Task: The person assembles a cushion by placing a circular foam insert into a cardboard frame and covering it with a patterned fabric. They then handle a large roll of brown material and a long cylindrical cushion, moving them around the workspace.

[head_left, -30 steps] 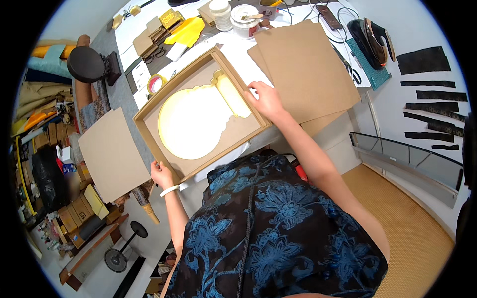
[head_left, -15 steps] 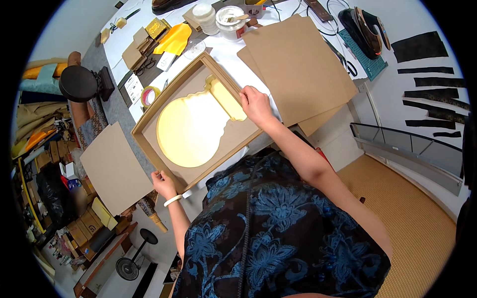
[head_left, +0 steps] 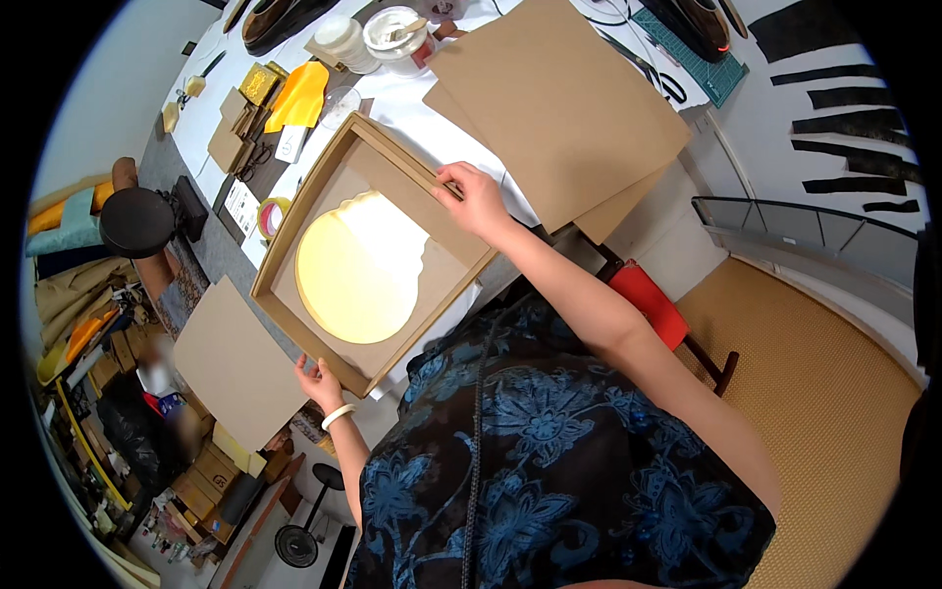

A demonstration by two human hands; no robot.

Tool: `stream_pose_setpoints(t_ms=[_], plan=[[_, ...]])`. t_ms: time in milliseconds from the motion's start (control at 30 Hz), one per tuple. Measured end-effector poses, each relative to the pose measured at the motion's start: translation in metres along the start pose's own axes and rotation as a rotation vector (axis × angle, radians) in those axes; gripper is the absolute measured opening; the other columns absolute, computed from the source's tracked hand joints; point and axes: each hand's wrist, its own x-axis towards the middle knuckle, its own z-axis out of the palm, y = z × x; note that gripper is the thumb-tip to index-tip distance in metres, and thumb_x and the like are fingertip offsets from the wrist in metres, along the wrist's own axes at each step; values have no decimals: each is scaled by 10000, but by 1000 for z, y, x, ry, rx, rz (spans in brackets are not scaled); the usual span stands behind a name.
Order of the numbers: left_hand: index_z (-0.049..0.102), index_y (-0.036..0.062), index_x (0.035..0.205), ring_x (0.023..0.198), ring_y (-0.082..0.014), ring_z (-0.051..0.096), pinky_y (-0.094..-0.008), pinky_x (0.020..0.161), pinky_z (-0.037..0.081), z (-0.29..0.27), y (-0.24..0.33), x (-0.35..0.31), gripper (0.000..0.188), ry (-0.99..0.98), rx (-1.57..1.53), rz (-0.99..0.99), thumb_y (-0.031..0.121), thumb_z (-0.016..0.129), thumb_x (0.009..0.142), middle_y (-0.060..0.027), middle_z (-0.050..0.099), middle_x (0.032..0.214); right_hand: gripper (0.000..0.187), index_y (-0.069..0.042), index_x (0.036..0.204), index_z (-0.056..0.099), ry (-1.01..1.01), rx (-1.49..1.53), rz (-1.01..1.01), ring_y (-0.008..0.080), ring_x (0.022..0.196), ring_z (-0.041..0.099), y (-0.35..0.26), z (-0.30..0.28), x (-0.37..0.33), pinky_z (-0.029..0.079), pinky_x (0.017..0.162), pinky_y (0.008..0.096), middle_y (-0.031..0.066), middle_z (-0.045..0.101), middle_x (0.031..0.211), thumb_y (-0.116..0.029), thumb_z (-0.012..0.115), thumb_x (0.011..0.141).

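A shallow brown cardboard box with raised sides is tilted in front of me, at the table's near edge. On its inner face shows a bright yellow shape, round at the lower left with a wavy edge; I cannot make out whether it is a piece or an opening. My left hand grips the box's near left corner, thumb and fingers at the edge. With bent fingers, my right hand holds the right side wall near its middle. A white bracelet circles my left wrist.
Brown board sheets lie at the right, another sheet at the left. A tape roll, yellow cloth and white tub stand beyond the box. Scissors and a green mat lie at the far right.
The box has shifted a little left and tilted differently in my hands. The yellow shape's straight block at the upper right no longer shows. My view has turned slightly, revealing a red chair.
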Motion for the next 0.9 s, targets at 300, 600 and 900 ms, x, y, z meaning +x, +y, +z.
stream_pose_setpoints(t_ms=[300, 600, 900], plan=[[456, 18, 1414, 1013, -200, 656, -326, 864, 517, 11, 5, -7, 506, -63, -182, -112, -7, 612, 934, -179, 666, 1167, 232, -50, 1121, 613, -66, -108, 41, 405, 767, 680, 6, 7, -4, 546, 702, 457, 187, 709, 823, -204, 589, 950], [525, -15, 1316, 1147, -238, 598, -331, 963, 473, 17, -12, -1, 429, 53, -333, -317, -5, 646, 904, -166, 587, 1327, 461, -15, 1176, 584, -120, -333, 24, 369, 808, 707, -5, -9, 5, 574, 753, 412, 175, 715, 838, -314, 703, 846], [648, -53, 1049, 806, -206, 670, -347, 751, 523, 25, -15, 9, 198, 109, -38, -133, 19, 677, 868, -139, 724, 913, 374, 56, 1054, 542, -378, -630, 48, 399, 758, 693, -11, 20, 27, 566, 693, 477, 215, 683, 760, -222, 665, 835]])
